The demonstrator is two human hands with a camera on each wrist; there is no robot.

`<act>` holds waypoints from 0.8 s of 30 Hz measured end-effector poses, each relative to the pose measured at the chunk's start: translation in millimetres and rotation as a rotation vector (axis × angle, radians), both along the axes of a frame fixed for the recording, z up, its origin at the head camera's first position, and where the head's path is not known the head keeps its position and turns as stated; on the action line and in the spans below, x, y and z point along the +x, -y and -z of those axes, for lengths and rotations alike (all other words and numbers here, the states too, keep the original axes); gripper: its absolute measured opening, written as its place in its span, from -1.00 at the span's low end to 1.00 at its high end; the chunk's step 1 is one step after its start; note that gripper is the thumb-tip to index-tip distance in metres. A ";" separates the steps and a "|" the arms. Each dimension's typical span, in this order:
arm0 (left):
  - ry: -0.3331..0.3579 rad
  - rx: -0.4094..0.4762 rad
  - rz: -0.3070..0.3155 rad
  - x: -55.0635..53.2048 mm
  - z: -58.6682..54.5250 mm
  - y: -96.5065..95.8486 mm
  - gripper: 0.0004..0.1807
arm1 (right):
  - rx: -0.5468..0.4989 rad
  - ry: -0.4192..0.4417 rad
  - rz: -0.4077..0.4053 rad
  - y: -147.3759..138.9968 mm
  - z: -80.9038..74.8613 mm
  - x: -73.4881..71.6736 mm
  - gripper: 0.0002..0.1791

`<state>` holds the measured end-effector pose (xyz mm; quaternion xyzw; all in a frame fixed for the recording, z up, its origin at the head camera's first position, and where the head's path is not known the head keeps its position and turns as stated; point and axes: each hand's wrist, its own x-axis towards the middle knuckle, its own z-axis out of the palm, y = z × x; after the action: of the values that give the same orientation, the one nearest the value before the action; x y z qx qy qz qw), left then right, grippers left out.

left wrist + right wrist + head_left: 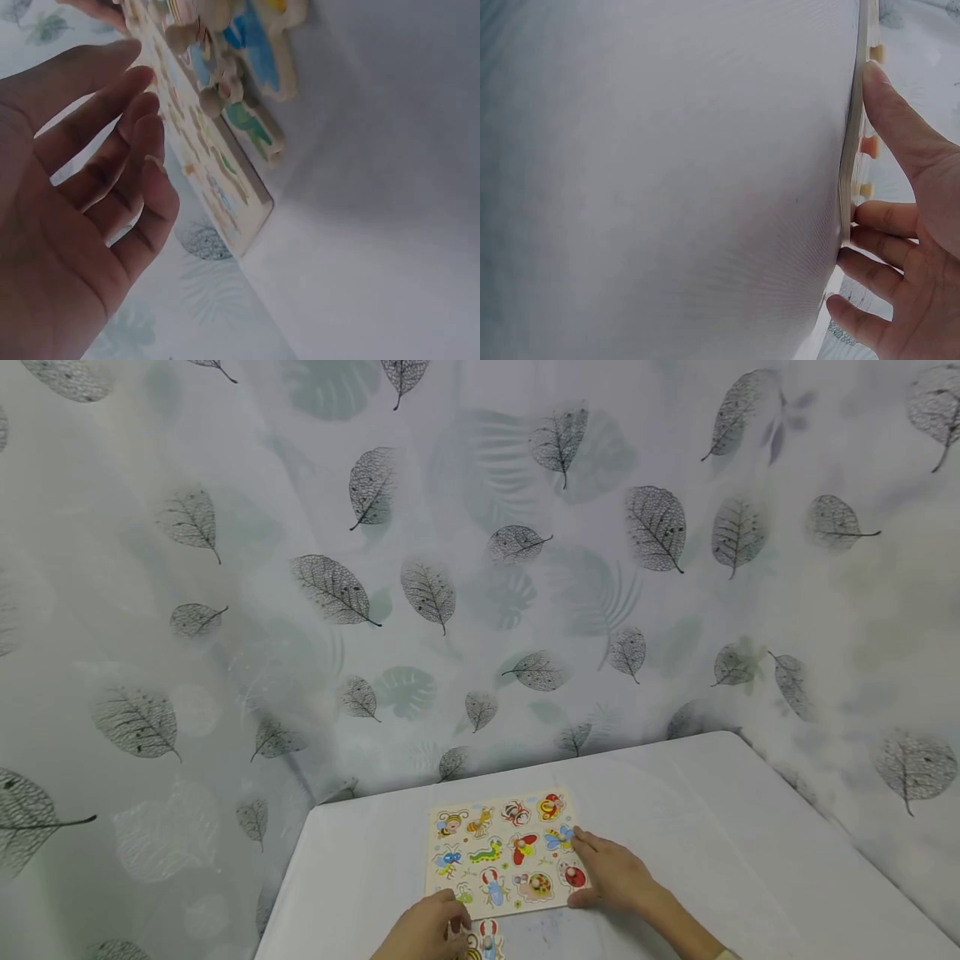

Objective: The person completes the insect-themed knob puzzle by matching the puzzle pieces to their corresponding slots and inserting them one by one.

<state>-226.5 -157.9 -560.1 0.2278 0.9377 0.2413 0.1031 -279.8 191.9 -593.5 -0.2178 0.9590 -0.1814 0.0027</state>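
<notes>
Board (497,831) near the table's (675,814) back edge seems best steadied by the right hand (618,878), fingers spread against it, while the left hand (426,928), loosely curved, empty, hangs near pieces (262,56) best pinched by knobs (211,103).

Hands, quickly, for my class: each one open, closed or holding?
Left hand: open, loosely curved, holding nothing.
Right hand: open, touching the puzzle board.

The left hand (429,928) hides the near left corner of the board (562,900) and part of a green insect (464,896) — which sort, I couldn't say. A loose striped piece (472,952) and a blue beetle (489,947) run off the head view's bottom edge, as does the right sleeve (727,955). Seen from the left wrist, the uppermost pieces (261,52) are cropped — and too blurred to name
</notes>
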 end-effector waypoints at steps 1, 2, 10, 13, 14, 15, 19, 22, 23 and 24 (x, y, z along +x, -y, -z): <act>0.016 -0.002 0.005 3.4 1.5 1.3 -0.89 | 0.000 0.000 -0.002 -0.2 -0.2 0.0 0.16; 0.035 -0.003 0.006 6.2 2.6 2.2 -0.88 | 0.000 0.003 -0.001 -0.3 0.0 -0.2 0.15; 0.049 0.007 0.074 15.8 6.0 5.2 -0.87 | -0.005 0.015 0.005 -1.6 -0.4 0.2 0.17; 0.068 0.027 0.079 15.6 8.5 6.1 -0.86 | 0.006 -0.006 -0.009 -1.6 1.5 -0.5 0.17; 0.074 0.028 0.081 15.4 9.7 6.4 -0.85 | 0.007 -0.012 -0.013 -1.5 2.0 -0.6 0.16; 0.081 0.031 0.080 15.1 11.0 6.7 -0.85 | 0.009 -0.020 -0.018 -1.4 2.6 -1.0 0.16; 0.089 0.033 0.078 14.2 15.0 7.3 -0.84 | 0.011 -0.025 -0.021 -0.7 3.7 -1.0 0.16; 0.087 0.039 0.077 13.9 17.2 7.4 -0.85 | 0.011 -0.030 -0.021 -0.7 3.0 -0.9 0.17; 0.087 0.041 0.078 13.8 17.9 7.3 -0.85 | 0.011 -0.031 -0.020 -0.8 2.9 -1.1 0.17; 0.086 0.044 0.080 13.6 18.9 7.2 -0.86 | 0.012 -0.032 -0.019 -1.0 3.0 -1.2 0.17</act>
<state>-212.9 -165.1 -579.0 0.2565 0.9170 0.2673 0.1478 -281.0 192.9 -596.4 -0.2298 0.9578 -0.1722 -0.0098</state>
